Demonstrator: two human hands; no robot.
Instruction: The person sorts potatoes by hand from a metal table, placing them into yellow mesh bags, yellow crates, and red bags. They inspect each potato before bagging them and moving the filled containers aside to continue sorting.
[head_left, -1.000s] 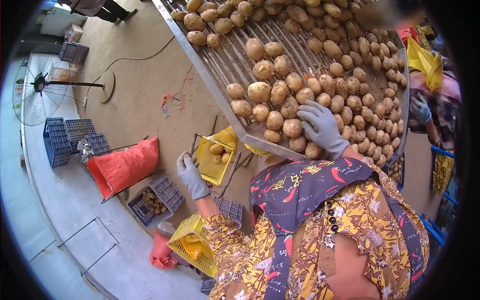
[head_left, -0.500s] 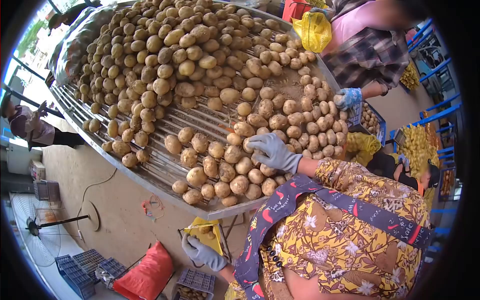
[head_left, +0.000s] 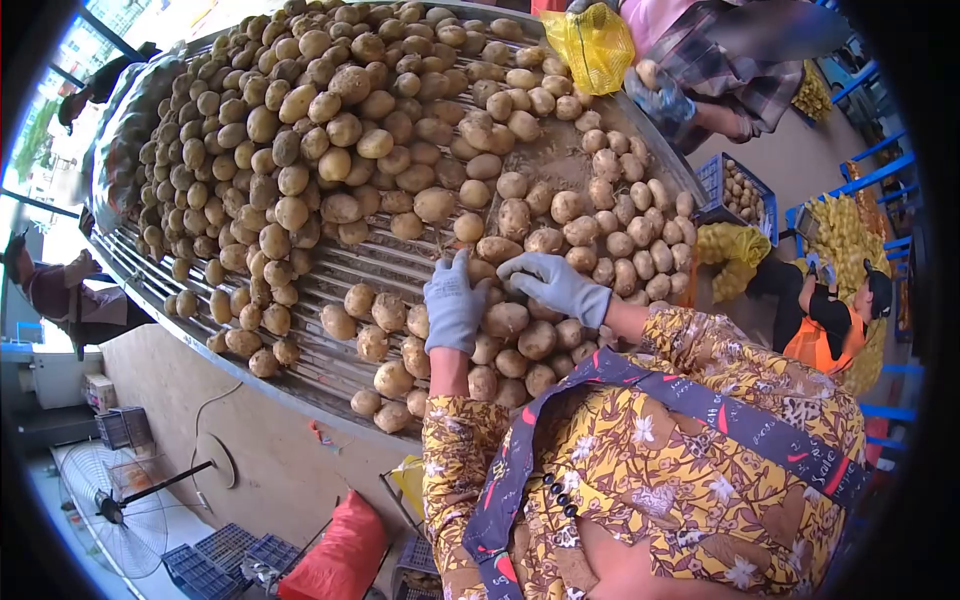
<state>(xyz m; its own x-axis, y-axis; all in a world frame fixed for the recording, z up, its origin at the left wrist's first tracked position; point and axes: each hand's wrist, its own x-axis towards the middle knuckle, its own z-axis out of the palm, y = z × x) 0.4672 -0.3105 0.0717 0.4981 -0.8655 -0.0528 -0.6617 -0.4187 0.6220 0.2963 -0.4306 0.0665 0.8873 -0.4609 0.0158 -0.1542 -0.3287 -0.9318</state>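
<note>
Both my hands wear grey gloves and are among the potatoes on the slatted metal table (head_left: 330, 262). My left hand (head_left: 455, 308) lies palm down over several potatoes, its fingers stretched forward; what is under the palm is hidden. Just to its right, my right hand (head_left: 556, 286) has its fingers bent down around a potato that they mostly cover. Loose potatoes (head_left: 505, 320) surround both hands. Ahead on the slats is a high potato heap (head_left: 290, 130). More potatoes (head_left: 645, 240) sit close together along the right edge.
At the right edge, a co-worker's blue-gloved hand (head_left: 662, 100) holds a potato beside a yellow mesh bag (head_left: 592, 48). A blue crate (head_left: 712, 185) of potatoes stands beyond. On the left floor are a fan (head_left: 112, 510), several crates (head_left: 200, 575) and a red sack (head_left: 335, 550).
My left hand has come up from below the table edge onto the potatoes, beside my right hand. The co-worker's hand has lifted and now holds a potato. The view has shifted slightly.
</note>
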